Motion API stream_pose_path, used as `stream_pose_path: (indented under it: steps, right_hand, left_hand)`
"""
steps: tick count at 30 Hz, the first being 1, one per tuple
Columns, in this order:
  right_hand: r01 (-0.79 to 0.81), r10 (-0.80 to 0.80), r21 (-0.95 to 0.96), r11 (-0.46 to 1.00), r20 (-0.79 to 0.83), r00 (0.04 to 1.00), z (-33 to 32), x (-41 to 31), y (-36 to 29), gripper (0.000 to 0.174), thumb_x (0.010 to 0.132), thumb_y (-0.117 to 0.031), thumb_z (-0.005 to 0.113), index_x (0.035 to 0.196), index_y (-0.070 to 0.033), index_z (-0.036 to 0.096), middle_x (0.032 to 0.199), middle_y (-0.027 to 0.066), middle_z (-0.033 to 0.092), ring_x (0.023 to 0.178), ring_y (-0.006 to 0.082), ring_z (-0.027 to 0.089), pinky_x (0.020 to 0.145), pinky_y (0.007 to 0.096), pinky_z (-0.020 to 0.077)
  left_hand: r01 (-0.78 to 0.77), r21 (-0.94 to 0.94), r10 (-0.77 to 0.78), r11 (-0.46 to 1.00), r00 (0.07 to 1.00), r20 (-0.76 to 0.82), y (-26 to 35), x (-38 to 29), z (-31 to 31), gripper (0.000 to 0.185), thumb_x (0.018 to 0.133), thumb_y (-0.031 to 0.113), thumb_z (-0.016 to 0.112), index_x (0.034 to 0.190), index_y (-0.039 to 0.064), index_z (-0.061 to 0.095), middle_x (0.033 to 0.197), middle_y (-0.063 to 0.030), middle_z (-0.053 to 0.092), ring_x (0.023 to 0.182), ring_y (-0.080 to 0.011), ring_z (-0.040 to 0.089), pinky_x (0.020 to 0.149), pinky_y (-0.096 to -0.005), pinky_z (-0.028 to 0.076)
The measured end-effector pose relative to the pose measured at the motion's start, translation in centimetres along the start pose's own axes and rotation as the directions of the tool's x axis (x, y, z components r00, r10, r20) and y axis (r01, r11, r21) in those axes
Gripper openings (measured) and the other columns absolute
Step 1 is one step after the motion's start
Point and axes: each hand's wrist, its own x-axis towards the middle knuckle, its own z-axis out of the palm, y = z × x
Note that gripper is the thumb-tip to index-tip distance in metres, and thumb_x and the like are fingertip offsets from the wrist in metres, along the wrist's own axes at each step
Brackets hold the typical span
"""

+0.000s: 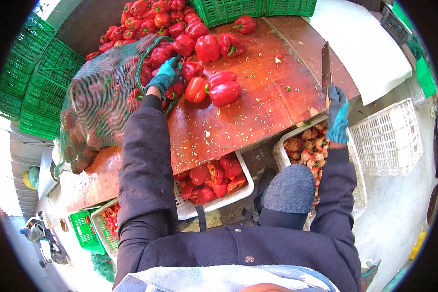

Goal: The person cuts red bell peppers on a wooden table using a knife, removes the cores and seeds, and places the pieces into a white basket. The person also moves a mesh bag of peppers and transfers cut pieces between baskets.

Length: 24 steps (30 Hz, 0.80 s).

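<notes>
My left hand (167, 75), in a teal and dark glove, reaches to the mouth of a green mesh bag (95, 98) full of red bell peppers. Its fingers are among the peppers there; whether they grip one or the bag's rim is hidden. My right hand (338, 113), gloved alike, holds a knife (326, 64) by its handle, blade pointing away from me, at the table's right edge. Between my hands, a large red bell pepper (224, 89) and an orange-red one (196, 89) lie on the reddish table (248, 120), which is strewn with seeds.
Whole peppers (146, 18) are heaped at the back beside green crates (230, 11). Below the front edge, a white crate (219, 208) holds cut peppers and another container (359, 189) holds cores. Green crates (47, 91) are stacked left; a white basket (387, 138) stands right.
</notes>
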Motion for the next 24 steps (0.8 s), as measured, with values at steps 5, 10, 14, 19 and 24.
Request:
stream_pose_path:
  steps: [5, 10, 14, 19, 24]
  right_hand:
    - [-0.288, 0.233, 0.401, 0.870, 0.182, 0.955, 1.4, -12.3, -10.6, 0.030, 0.090, -0.026, 0.064, 0.108, -0.002, 0.060, 0.084, 0.0000, 0.050, 0.063, 0.0076, 0.048, 0.047, 0.0208, 0.0365]
    - [-0.443, 0.379, 0.496, 0.747, 0.231, 0.896, 6.8, -18.6, -13.5, 0.026, 0.088, -0.021, 0.068, 0.105, -0.005, 0.056, 0.075, 0.0005, 0.054, 0.064, 0.0089, 0.053, 0.055, 0.0223, 0.0439]
    - [-0.596, 0.472, 0.287, 0.750, 0.398, 0.786, 8.4, -18.7, -12.2, 0.023, 0.091, -0.021, 0.065, 0.105, -0.006, 0.055, 0.079, -0.0009, 0.054, 0.065, 0.0070, 0.052, 0.054, 0.0223, 0.0424]
    - [-0.573, 0.461, 0.210, 0.792, 0.410, 0.787, 9.2, -18.3, -11.4, 0.021, 0.092, -0.027, 0.062, 0.099, -0.008, 0.057, 0.080, -0.0012, 0.054, 0.067, 0.0072, 0.051, 0.055, 0.0234, 0.0405]
    - [-0.583, 0.478, 0.186, 0.791, 0.407, 0.778, 9.7, -17.9, -11.5, 0.019, 0.094, -0.020, 0.063, 0.106, -0.008, 0.056, 0.077, -0.0041, 0.051, 0.061, 0.0036, 0.047, 0.049, 0.0223, 0.0381]
  left_hand:
    - [0.407, -0.248, -0.301, 0.879, 0.877, 0.374, 3.7, 0.1, -1.4, 0.066, 0.085, -0.001, 0.060, 0.147, 0.006, 0.040, 0.117, -0.0092, 0.060, 0.089, -0.0164, 0.057, 0.075, -0.0306, 0.049]
    - [0.238, -0.236, -0.153, 0.942, 0.932, 0.329, 7.3, -0.8, -1.6, 0.067, 0.083, -0.001, 0.062, 0.146, 0.008, 0.041, 0.108, -0.0060, 0.058, 0.095, -0.0172, 0.056, 0.081, -0.0319, 0.049]
    - [0.258, -0.312, -0.134, 0.914, 0.920, 0.369, 9.1, -0.7, -0.7, 0.064, 0.085, 0.014, 0.070, 0.144, 0.011, 0.043, 0.105, -0.0058, 0.060, 0.095, -0.0178, 0.057, 0.082, -0.0344, 0.048]
    - [0.297, -0.265, -0.178, 0.917, 0.902, 0.393, 11.1, 0.8, 0.6, 0.059, 0.086, 0.031, 0.073, 0.135, 0.004, 0.053, 0.120, -0.0092, 0.064, 0.104, -0.0197, 0.059, 0.085, -0.0358, 0.049]
    - [0.214, 0.013, -0.190, 0.977, 0.835, 0.516, 12.1, 1.7, 0.9, 0.051, 0.085, 0.036, 0.073, 0.121, 0.001, 0.064, 0.106, -0.0106, 0.070, 0.090, -0.0207, 0.065, 0.078, -0.0359, 0.053]
